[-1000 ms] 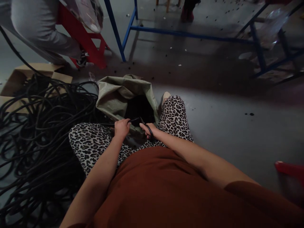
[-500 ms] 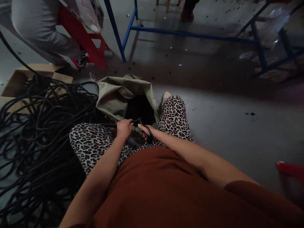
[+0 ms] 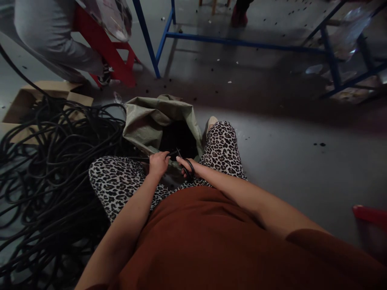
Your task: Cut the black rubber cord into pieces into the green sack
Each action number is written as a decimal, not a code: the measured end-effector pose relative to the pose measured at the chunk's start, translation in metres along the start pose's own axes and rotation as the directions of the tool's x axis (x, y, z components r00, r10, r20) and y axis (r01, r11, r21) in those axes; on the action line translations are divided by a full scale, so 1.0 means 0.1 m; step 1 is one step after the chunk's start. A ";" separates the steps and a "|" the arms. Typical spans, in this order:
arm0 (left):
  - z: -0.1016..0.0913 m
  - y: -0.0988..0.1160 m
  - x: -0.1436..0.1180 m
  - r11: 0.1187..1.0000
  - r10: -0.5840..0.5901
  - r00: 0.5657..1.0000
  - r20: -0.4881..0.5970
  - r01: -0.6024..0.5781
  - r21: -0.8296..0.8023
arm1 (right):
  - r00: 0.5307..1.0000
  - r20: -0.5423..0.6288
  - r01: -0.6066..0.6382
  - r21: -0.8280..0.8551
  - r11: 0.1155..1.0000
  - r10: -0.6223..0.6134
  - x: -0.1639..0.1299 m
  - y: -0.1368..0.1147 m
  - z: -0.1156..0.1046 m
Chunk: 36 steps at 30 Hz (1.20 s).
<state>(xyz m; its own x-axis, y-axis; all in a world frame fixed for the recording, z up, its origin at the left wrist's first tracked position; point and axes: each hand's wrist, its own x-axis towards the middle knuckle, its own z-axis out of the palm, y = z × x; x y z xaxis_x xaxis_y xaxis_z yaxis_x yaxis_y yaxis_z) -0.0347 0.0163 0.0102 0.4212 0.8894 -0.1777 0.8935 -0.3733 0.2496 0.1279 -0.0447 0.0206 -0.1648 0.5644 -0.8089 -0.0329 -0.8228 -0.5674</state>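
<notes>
My left hand [image 3: 158,163] is closed around a black rubber cord [image 3: 137,159], whose short end sticks out past my thumb. From there the cord runs left over my knee toward a large tangled heap of the same cord [image 3: 69,169]. In my right hand [image 3: 188,166] is a pair of black-handled scissors [image 3: 190,171], with its blades pointing up beside the cord's end. Whether the blades touch the cord I cannot tell. Both hands are over the near rim of an open greenish woven sack [image 3: 143,125] between my knees. Its inside is dark, the contents hard to make out.
An open cardboard box [image 3: 18,106] stands behind the cord heap. A person in grey trousers [image 3: 45,36] sits by a red stool [image 3: 102,44] at the upper left. A blue metal frame [image 3: 242,42] crosses ahead. Another red object [image 3: 370,215] is at the right.
Almost nothing differs. The scissors and both hands keep nearly the same place, and the view has shifted very slightly.
</notes>
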 end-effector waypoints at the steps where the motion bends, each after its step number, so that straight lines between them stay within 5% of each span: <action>1: 0.00 0.00 0.00 1.000 0.001 1.000 0.003 -0.001 -0.001 | 1.000 -0.003 0.002 0.003 1.000 -0.002 0.00 0.00 0.00; 14: 0.00 -0.12 0.00 0.995 0.045 0.999 0.019 -0.046 0.085 | 0.986 -0.133 0.067 -0.242 0.968 -0.101 0.04 0.01 -0.03; 30: 0.02 -0.13 0.01 0.983 0.084 0.996 0.040 -0.089 0.160 | 0.988 -0.152 -0.031 -0.402 0.915 -0.033 -0.02 -0.02 -0.05; 36: -0.02 -0.11 -0.02 0.973 0.125 0.992 -0.021 -0.119 0.200 | 0.966 -0.170 0.020 -0.695 0.719 -0.192 0.01 -0.02 -0.11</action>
<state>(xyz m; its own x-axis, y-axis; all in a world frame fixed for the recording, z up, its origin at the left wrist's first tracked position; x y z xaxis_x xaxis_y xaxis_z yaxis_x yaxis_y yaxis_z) -0.0459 0.0192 0.0099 0.5265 0.8409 -0.1253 0.8502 -0.5213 0.0734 0.1384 -0.0413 0.0190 0.0150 0.7148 -0.6991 0.6581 -0.5335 -0.5313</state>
